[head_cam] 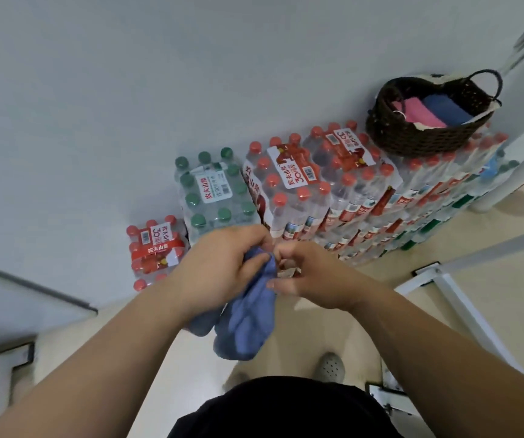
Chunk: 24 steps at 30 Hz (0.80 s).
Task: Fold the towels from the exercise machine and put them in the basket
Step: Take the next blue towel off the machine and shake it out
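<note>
Left hand (pixel 223 270): fingers curled, gripping blue towel (pixel 248 324) top edge.
Right hand (pixel 311 276): fingers pinching same edge.
Basket (pixel 412 143): atop bottle packs (pixel 333 191), well apart from towel.

The left forearm (pixel 134 336) and the right forearm (pixel 412 336) are bare along all their visible length. The left grip (pixel 223 263) and the right grip (pixel 314 276) are bare as well. A plain black garment (pixel 286 409) of matte cloth covers the body at the lower edge. One foot wears a grey clog-style shoe (pixel 330 369) with small round holes across its toe.
</note>
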### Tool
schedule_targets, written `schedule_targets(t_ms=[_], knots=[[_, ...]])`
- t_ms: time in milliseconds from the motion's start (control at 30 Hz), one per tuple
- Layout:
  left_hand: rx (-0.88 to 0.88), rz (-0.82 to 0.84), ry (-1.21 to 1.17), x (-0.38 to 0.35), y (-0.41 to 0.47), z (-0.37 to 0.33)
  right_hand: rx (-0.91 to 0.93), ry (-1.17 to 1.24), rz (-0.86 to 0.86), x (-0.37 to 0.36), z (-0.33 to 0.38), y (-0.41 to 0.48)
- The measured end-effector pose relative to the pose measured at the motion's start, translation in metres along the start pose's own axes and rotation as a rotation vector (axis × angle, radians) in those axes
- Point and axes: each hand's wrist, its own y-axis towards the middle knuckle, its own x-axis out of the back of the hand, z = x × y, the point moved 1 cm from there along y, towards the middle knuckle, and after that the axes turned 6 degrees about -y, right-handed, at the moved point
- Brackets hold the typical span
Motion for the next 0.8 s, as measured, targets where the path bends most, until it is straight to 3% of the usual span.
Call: schedule_targets(t_ms=[267, 567, 700, 800], knots=[[0.139, -0.172, -0.122, 0.008, -0.015, 0.031, -0.079, -0.086, 0.001, -0.005, -0.019, 0.027], [0.331, -0.357, -0.006, 0.001, -0.002, 0.032, -0.292, -0.57, 0.1, 0.059, -0.107, 0.017], [0.395, -0.427, 0.017, -0.003, 0.018, 0.029, -0.297, -0.784, 0.21, 0.099, -0.142, 0.017], [0.465, -0.445, 0.0, -0.007, 0.035, 0.033, -0.309, -0.848, 0.195, 0.131, -0.172, 0.021]])
